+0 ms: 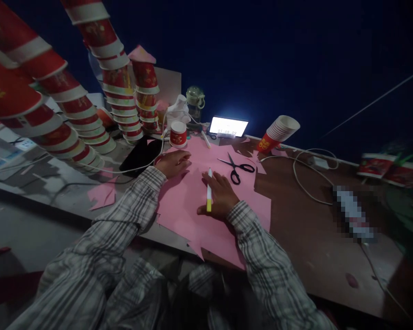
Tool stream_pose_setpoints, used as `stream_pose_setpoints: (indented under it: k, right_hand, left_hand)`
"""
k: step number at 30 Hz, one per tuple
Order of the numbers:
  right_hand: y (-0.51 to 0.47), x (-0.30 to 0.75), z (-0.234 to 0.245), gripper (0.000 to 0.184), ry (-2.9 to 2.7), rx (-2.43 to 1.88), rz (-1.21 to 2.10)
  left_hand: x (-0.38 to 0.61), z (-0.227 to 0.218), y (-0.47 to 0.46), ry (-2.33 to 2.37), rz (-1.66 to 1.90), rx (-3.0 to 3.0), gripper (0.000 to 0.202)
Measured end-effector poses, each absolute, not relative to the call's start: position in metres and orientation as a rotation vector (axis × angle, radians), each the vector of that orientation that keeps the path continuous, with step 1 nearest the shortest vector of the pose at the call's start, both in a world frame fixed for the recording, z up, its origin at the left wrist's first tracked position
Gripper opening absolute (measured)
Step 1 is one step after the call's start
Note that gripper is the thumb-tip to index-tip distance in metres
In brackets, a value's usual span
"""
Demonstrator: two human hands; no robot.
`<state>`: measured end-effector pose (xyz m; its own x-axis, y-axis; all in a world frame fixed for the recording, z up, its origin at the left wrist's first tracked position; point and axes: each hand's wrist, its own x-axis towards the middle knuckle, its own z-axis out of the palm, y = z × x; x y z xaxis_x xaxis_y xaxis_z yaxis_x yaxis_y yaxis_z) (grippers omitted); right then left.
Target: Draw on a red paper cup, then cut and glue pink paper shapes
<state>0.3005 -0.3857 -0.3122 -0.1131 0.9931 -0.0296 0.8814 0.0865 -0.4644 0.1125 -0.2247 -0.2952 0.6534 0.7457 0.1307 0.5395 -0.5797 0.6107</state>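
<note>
A large sheet of pink paper (pixel 189 201) with jagged cut edges lies in front of me. My left hand (pixel 173 164) rests on its upper left part, fingers stretched out and holding nothing. My right hand (pixel 221 195) lies palm down on the middle of the sheet. A white marker with a yellow end (pixel 209 190) is tucked between its fingers, tip pointing away from me. Just beyond that hand, black-handled scissors (pixel 236 168) lie spread on the paper. Another white pen (pixel 205 140) lies near the far edge.
Tall stacked red-and-white paper cups (pixel 124 101) rise at the left. A black tablet (pixel 141 156), a lidded cup (pixel 178 134), a lit timer screen (pixel 228 126) and tilted nested cups (pixel 278 133) surround the paper. A white cable (pixel 296 176) and a blurred object (pixel 354 213) lie right.
</note>
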Motion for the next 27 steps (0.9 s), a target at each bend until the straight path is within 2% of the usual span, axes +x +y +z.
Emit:
stream_pose_setpoints:
  k: [3, 7, 13, 18, 20, 23, 27]
  right_hand:
    - [-0.387, 0.299, -0.314, 0.125, -2.116, -1.870, 0.531]
    - [-0.383, 0.302, -0.316, 0.118, -2.092, -1.866, 0.559]
    - [-0.376, 0.318, -0.318, 0.090, -2.039, -1.739, 0.561]
    - [-0.374, 0.333, -0.321, 0.048, -1.828, -1.603, 0.671]
    - [-0.377, 0.342, -0.319, 0.037, -1.723, -1.557, 0.732]
    - [-0.385, 0.361, -0.306, 0.034, -1.642, -1.534, 0.673]
    - [-0.397, 0.386, -0.284, 0.035, -1.530, -1.532, 0.413]
  left_hand:
    - [0.112, -0.301, -0.220, 0.979, 0.543, 2.325, 0.037]
    - [0.110, -0.311, -0.213, 0.931, 0.612, 2.211, 0.039]
    - [0.107, -0.308, -0.206, 0.860, 0.689, 1.990, 0.036]
    - [0.101, -0.292, -0.205, 0.785, 0.803, 1.861, 0.034]
    - [0.099, -0.287, -0.205, 0.747, 0.849, 1.783, 0.033]
    - [0.098, -0.284, -0.204, 0.732, 0.919, 1.678, 0.034]
    - [0.099, -0.283, -0.203, 0.744, 1.138, 1.654, 0.032]
